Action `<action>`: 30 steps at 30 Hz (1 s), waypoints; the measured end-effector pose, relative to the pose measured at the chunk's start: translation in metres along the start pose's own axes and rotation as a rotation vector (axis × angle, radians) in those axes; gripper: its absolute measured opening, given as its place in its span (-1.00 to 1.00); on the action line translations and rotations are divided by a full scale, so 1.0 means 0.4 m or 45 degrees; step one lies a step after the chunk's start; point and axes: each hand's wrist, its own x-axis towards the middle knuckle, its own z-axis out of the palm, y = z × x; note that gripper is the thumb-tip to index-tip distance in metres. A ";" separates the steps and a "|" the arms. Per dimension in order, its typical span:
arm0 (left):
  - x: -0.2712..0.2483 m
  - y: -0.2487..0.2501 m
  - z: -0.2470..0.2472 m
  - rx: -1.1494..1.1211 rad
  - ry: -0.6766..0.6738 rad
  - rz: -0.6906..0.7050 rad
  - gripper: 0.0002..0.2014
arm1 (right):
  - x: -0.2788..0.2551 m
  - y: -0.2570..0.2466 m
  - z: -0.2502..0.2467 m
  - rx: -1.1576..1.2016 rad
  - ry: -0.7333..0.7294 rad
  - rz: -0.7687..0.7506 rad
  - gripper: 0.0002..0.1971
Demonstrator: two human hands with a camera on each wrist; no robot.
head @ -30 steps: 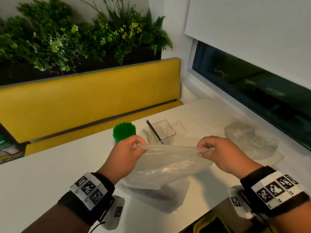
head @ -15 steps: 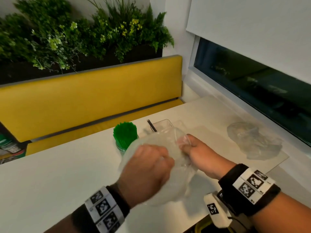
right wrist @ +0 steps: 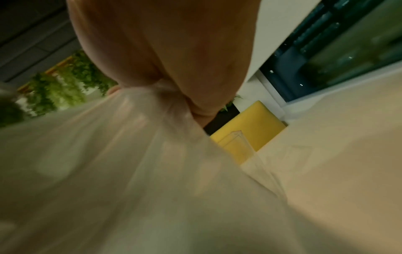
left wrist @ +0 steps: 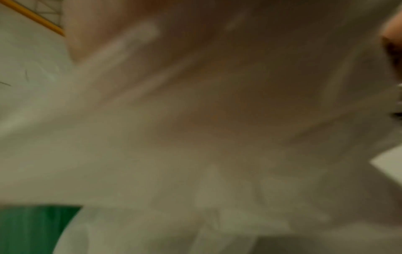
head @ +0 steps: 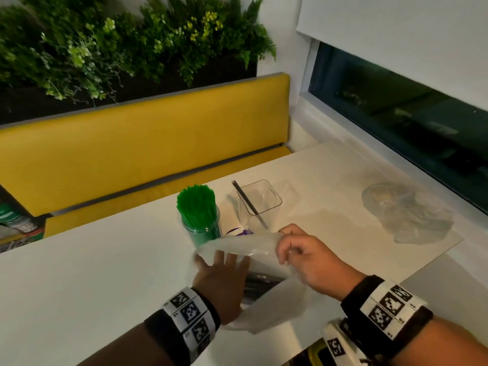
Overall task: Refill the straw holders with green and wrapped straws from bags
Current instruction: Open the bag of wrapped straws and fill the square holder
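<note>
1. Our right hand (head: 306, 257) pinches the gathered mouth of the clear plastic bag (head: 253, 249); our left hand (head: 224, 276) reaches into it with straight fingers and, as far as we see, grips nothing yet.
2. We judge we are at the wrapped-straw step: the dark straws (head: 260, 282) lie inside the bag on the bench (head: 92, 273). Next we must close on a bundle and lift it.
3. The target, a square clear holder (head: 260, 200), holds one dark straw; the round holder of green straws (head: 198, 207) looks full.
4. Only the head view shows both holders; the right wrist view shows the pinch closely, the left one is blurred.
</note>
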 end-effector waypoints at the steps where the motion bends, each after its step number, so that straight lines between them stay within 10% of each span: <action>1: 0.002 -0.003 0.001 0.052 -0.020 0.010 -0.09 | 0.000 0.000 0.002 -0.119 -0.044 -0.022 -0.63; 3: 0.009 -0.001 0.006 0.085 -0.014 0.028 -0.08 | 0.001 -0.018 0.011 -0.621 -0.127 0.072 -0.94; 7: 0.028 0.032 0.028 0.006 0.031 0.010 -0.04 | 0.008 0.009 0.055 -1.318 -0.267 0.276 -0.41; 13: 0.071 0.080 0.028 0.049 0.038 0.227 -0.60 | 0.033 0.114 0.081 -0.914 -0.384 0.347 -0.61; 21: 0.158 0.092 0.126 -0.253 -0.214 0.260 -0.64 | 0.027 0.125 0.088 -0.976 -0.173 0.188 -0.82; 30: 0.224 0.048 0.101 -0.364 -0.064 0.211 -0.70 | 0.034 0.203 0.055 -1.269 -0.414 0.491 -0.09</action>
